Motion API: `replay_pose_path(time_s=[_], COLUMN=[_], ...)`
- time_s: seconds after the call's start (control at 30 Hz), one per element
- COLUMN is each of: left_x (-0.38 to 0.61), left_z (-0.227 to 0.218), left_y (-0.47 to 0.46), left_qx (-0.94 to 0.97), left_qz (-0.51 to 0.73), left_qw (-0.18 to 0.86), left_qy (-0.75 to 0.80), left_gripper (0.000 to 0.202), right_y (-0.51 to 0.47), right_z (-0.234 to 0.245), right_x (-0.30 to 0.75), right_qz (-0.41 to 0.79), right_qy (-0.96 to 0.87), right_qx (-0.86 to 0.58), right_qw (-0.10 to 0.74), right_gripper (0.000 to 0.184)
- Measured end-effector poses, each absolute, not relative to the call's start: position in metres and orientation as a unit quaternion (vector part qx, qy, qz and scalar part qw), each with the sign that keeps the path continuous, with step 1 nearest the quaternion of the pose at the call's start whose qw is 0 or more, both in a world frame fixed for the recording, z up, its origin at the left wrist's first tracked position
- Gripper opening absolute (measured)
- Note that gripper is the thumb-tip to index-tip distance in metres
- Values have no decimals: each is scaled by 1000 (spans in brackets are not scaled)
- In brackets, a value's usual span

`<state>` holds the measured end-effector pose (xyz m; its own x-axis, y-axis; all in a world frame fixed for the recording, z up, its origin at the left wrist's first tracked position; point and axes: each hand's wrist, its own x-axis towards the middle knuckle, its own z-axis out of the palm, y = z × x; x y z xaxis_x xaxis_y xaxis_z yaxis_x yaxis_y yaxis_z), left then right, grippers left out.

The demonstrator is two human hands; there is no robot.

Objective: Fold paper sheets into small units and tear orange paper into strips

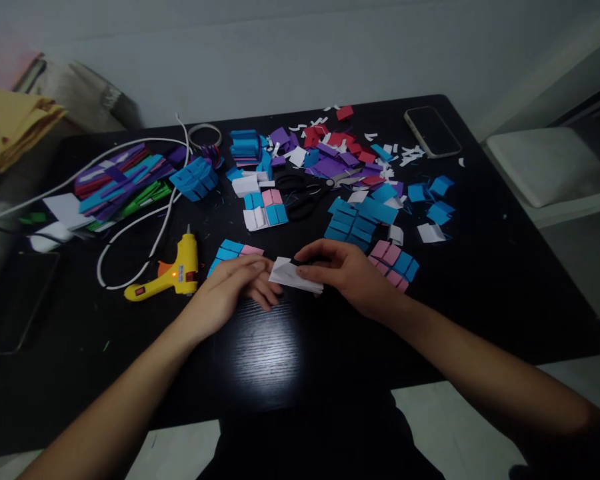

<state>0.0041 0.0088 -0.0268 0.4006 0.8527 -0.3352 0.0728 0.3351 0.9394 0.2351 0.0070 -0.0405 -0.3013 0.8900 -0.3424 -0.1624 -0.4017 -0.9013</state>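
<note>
Above the black table, my right hand (343,270) pinches a folded piece of white paper (294,275) between thumb and fingers. The paper looks layered at its lower right edge. At its left end, my left hand (240,277) touches or nearly touches it, with the fingers stretched out and apart. Behind my left hand lies a blue and pink folded-paper block (229,252), partly covered. A pink and blue block (395,263) sits just beyond my right wrist, and a larger blue block (350,225) is behind my right hand.
To the left lies a yellow hot glue gun (183,270), its light glowing, near a white cable (100,267). Scissors (343,179) rest among purple, red and white paper pieces (325,160). A phone (433,132) lies at the far right, and paper strips (120,180) at the left.
</note>
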Motion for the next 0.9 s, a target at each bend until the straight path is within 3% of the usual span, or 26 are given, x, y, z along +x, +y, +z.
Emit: replay_pose_path(time_s=[0.07,0.17,0.3,0.43,0.53,0.7,0.9], left_x=[1,-1,2,5,5,7,9], left_z=[-26,-23,-19,-21,-23,-24,-25], left_y=[7,3,-2,-5,-8,-10,-11], left_qx=[577,723,817,802,775,738,746], left_qz=[338,336,329,370,378,394,391], left_qw=[589,450,322,306,305,324,315], left_qy=[455,403,346,354,404,442,438], left_gripper=[29,46,29,13,11,6,8], right_y=[7,9,10,8,4,-7,-6], right_z=[-40,-38,-34,-31,-29,-28,-35], right_x=[235,236,238,236,235,232,230], right_qz=[720,761,801,800,748,599,611], right_qy=[-368,-320,-298,-318,-380,-529,-497], right_qx=[-459,-448,-412,-402,-405,-433,-429], right_qw=[367,345,316,311,364,418,442], right_gripper=[25,26,31,36,51,35,16])
